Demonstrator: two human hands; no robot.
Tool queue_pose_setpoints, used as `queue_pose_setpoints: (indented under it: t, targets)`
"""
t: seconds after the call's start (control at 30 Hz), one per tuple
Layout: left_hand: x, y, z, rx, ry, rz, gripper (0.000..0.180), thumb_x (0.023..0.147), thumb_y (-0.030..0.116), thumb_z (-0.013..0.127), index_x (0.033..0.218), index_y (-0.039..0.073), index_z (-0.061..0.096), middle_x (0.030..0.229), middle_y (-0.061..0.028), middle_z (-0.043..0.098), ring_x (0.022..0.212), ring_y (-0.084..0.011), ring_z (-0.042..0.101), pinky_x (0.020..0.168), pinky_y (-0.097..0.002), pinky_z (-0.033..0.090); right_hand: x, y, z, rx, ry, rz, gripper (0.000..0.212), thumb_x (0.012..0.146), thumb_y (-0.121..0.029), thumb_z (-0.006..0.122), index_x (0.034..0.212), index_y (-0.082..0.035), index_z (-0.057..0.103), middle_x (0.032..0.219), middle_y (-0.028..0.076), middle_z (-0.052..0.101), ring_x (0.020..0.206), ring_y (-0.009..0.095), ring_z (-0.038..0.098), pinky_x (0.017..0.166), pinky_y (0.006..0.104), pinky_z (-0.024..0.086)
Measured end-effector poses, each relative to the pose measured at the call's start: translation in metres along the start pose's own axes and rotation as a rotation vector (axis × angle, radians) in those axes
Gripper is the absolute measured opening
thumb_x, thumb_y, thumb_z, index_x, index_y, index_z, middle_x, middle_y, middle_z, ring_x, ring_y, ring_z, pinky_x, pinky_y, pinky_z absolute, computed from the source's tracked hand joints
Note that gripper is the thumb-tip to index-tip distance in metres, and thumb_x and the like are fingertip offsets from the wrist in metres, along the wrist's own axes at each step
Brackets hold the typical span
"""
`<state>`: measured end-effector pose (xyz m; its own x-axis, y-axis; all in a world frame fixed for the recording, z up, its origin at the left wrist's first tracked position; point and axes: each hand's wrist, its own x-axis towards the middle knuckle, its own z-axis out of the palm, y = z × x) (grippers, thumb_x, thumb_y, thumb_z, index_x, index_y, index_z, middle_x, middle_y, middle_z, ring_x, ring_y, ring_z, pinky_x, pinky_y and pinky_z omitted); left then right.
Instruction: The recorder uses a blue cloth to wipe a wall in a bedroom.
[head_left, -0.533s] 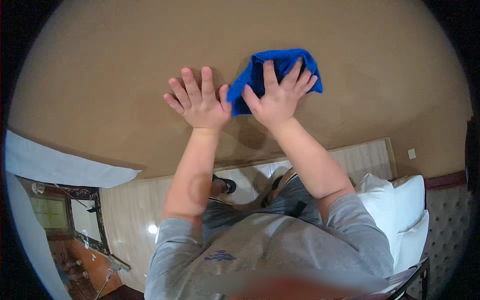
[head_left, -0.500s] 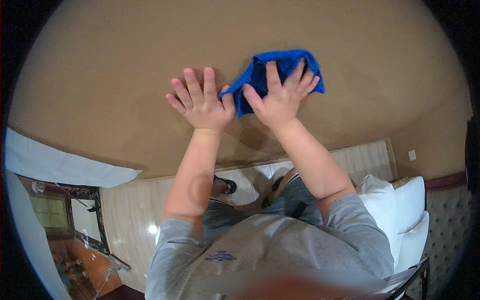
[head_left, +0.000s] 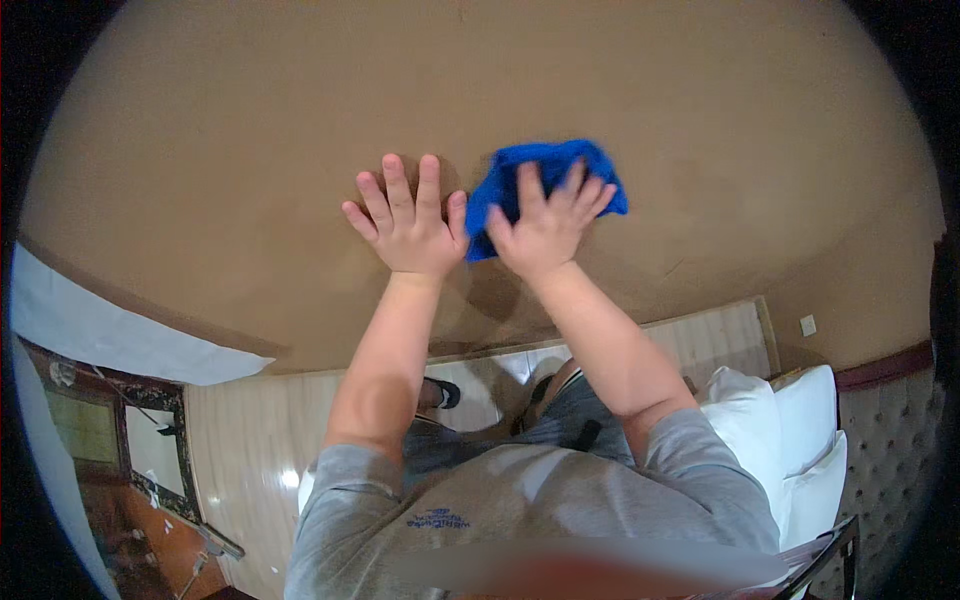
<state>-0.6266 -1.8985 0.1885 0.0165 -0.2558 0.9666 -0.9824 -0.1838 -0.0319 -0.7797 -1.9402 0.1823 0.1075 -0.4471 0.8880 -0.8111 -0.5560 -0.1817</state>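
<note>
A blue cloth (head_left: 515,160) lies bunched against the brown wall (head_left: 300,110), its edges crumpled. My right hand (head_left: 545,225) presses it to the surface with fingers spread, slightly smeared by motion. Beside the cloth, my left hand (head_left: 415,235) rests flat on the wall, fingers stretched apart and holding nothing. Its thumb is close to the cloth's left edge; whether they touch I cannot tell.
Below the wall runs a pale wooden floor (head_left: 240,440), where my feet stand. White pillows (head_left: 745,415) and a tufted headboard (head_left: 885,450) are at the lower right. A white curtain (head_left: 130,325) hangs at left, near a dark-framed mirror (head_left: 155,455). A light switch plate (head_left: 808,325) sits on the right.
My right hand and the blue cloth have shifted slightly down and left in the picture. The cloth's left corner no longer lies over my left thumb. My left hand stays flat on the wall.
</note>
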Motion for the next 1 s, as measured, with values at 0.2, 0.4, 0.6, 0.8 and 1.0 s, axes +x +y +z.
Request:
queue_pose_setpoints:
  t: [0.2, 0.4, 0.6, 0.8, 1.0]
  targets:
    - [-0.001, 0.000, 0.001, -0.038, -0.006, 0.003, 0.059, 0.093, 0.045, 0.041, 0.147, 0.021, 0.035, 0.157, -0.0114, 0.021, 0.146, -0.0354, 0.011, 0.116, -0.0514, -0.002, -0.008, 0.058, 0.005, -0.063, 0.181, 0.047, 0.079, 0.078, -0.059, 0.060, 0.142, -0.016, 0.041, 0.138, 0.026, 0.036, 0.132, 0.053, 0.021, 0.107, 0.0680, 0.011]
    - [0.004, 0.005, 0.003, -0.070, 0.015, 0.013, 0.059, 0.093, 0.044, 0.043, 0.147, 0.021, 0.036, 0.157, -0.0113, 0.021, 0.146, -0.0349, 0.011, 0.116, -0.0511, -0.002, -0.008, 0.080, -0.001, -0.037, 0.128, 0.264, 0.096, 0.079, -0.050, 0.058, 0.149, 0.000, 0.015, 0.148, 0.029, 0.020, 0.133, 0.061, 0.007, 0.108, 0.0673, 0.001]
    - [0.000, -0.005, 0.000, -0.006, -0.026, 0.002, 0.059, 0.091, 0.045, 0.046, 0.146, 0.021, 0.039, 0.157, -0.0114, 0.022, 0.146, -0.0354, 0.011, 0.116, -0.0511, -0.002, -0.022, -0.002, 0.001, -0.020, -0.204, -0.070, 0.068, 0.071, -0.065, 0.063, 0.122, -0.020, 0.063, 0.146, 0.028, 0.027, 0.135, 0.055, 0.014, 0.106, 0.0714, 0.005]
    - [0.000, 0.001, 0.002, -0.076, 0.002, 0.010, 0.060, 0.091, 0.045, 0.046, 0.146, 0.023, 0.039, 0.157, -0.0101, 0.021, 0.146, -0.0355, 0.011, 0.115, -0.0518, -0.004, -0.030, 0.078, -0.004, 0.020, 0.040, 0.306, 0.100, 0.078, -0.063, 0.060, 0.149, -0.005, 0.020, 0.149, 0.037, 0.011, 0.137, 0.057, 0.006, 0.110, 0.0655, 0.002]
    - [0.003, 0.001, -0.003, -0.059, 0.003, 0.008, 0.056, 0.091, 0.045, 0.047, 0.143, 0.023, 0.043, 0.157, -0.0097, 0.023, 0.146, -0.0344, 0.011, 0.116, -0.0519, -0.004, -0.037, 0.037, 0.006, 0.066, -0.024, 0.415, 0.100, 0.080, -0.058, 0.061, 0.150, -0.005, 0.015, 0.148, 0.040, 0.000, 0.134, 0.063, -0.002, 0.107, 0.0698, -0.003]
